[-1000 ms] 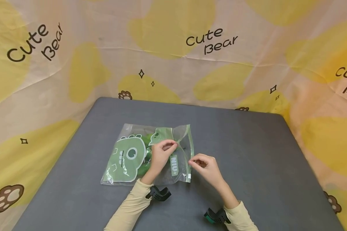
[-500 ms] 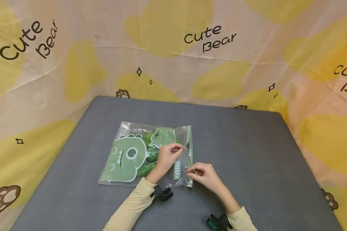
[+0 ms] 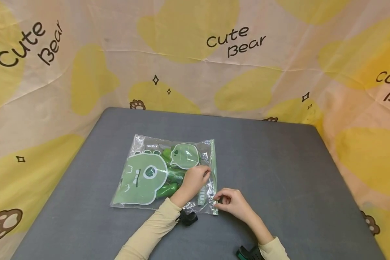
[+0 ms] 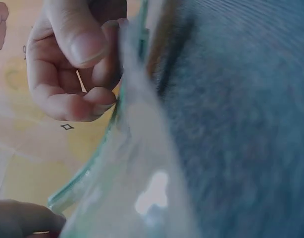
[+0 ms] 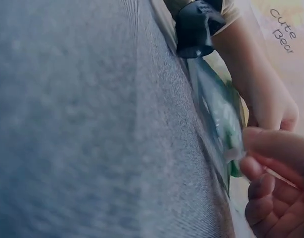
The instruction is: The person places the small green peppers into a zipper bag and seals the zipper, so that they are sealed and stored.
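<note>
A clear zip bag with green cartoon prints lies on the table, its green zip strip facing right. Through the plastic show several glossy green, rounded pieces. My left hand reaches across the bag and pinches its mouth edge near the middle of the strip. Lower along that strip, my right hand pinches the edge close to the near corner. In the right wrist view a small whitish slider sits right by the right hand's fingertips. The left wrist view shows the strip bowed between both hands.
A grey table carries the bag and extends right and behind it. Yellow and pink printed cloth hangs around its back and sides. A black wrist camera on the left wrist sits close to the bag's near edge.
The bag's mouth, gaping a second ago, now lies flatter and closer together. My left hand has moved right and nearer along the strip; the right hand has slid down toward the near corner.
</note>
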A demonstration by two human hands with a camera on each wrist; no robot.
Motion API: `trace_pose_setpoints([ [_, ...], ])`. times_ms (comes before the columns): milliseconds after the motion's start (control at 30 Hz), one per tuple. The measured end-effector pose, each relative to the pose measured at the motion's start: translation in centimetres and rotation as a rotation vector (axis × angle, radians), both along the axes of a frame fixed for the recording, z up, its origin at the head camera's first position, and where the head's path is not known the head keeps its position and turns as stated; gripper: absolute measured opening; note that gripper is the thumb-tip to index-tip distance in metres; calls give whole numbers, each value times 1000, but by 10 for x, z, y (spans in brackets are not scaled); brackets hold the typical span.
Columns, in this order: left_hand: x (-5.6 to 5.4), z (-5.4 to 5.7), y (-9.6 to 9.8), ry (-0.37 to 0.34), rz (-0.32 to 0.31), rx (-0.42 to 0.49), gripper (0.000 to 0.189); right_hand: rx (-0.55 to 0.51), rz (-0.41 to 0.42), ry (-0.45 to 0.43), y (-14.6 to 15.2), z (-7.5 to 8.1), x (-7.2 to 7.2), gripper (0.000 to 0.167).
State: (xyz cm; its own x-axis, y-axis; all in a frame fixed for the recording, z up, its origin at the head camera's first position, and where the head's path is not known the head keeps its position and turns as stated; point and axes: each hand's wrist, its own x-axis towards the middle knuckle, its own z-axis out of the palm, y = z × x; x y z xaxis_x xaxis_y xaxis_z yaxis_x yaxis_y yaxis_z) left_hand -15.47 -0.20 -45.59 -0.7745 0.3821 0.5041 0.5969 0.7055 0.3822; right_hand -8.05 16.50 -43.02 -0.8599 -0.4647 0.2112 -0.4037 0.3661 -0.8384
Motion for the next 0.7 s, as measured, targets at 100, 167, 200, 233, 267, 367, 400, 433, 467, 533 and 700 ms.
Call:
trace_pose_setpoints([
  [100, 0, -3, 3, 31, 8, -58, 6, 18, 3, -6, 5, -14, -1, 18],
  [167, 0, -6, 4, 45, 19, -84, 7, 29, 6, -17, 9, -26, -3, 19],
  [200, 0, -7, 5, 49, 24, -95, 8, 32, 10, -15, 10, -31, -3, 19],
  [233, 0, -7, 5, 52, 28, -103, 8, 30, 16, -16, 12, -37, -4, 18],
  [267, 0, -8, 6, 55, 30, -117, 10, 32, 21, -17, 13, -41, -4, 18],
  [367, 1, -12, 6, 60, 22, -160, 14, 30, 54, -12, 15, -47, -4, 16],
  [400, 2, -13, 6, 60, 15, -174, 14, 30, 68, -5, 15, -48, -4, 15],
  [433, 3, -14, 6, 59, 8, -184, 12, 30, 79, -6, 15, -48, -4, 15],
  [467, 4, -16, 5, 57, 2, -190, 9, 36, 87, -3, 14, -49, -4, 14],
  [533, 6, -19, 4, 52, -12, -195, 3, 40, 103, 1, 14, -49, -5, 13],
  [700, 8, -24, 3, 64, -30, -214, 21, 51, 115, 23, 14, -51, -4, 14],
])
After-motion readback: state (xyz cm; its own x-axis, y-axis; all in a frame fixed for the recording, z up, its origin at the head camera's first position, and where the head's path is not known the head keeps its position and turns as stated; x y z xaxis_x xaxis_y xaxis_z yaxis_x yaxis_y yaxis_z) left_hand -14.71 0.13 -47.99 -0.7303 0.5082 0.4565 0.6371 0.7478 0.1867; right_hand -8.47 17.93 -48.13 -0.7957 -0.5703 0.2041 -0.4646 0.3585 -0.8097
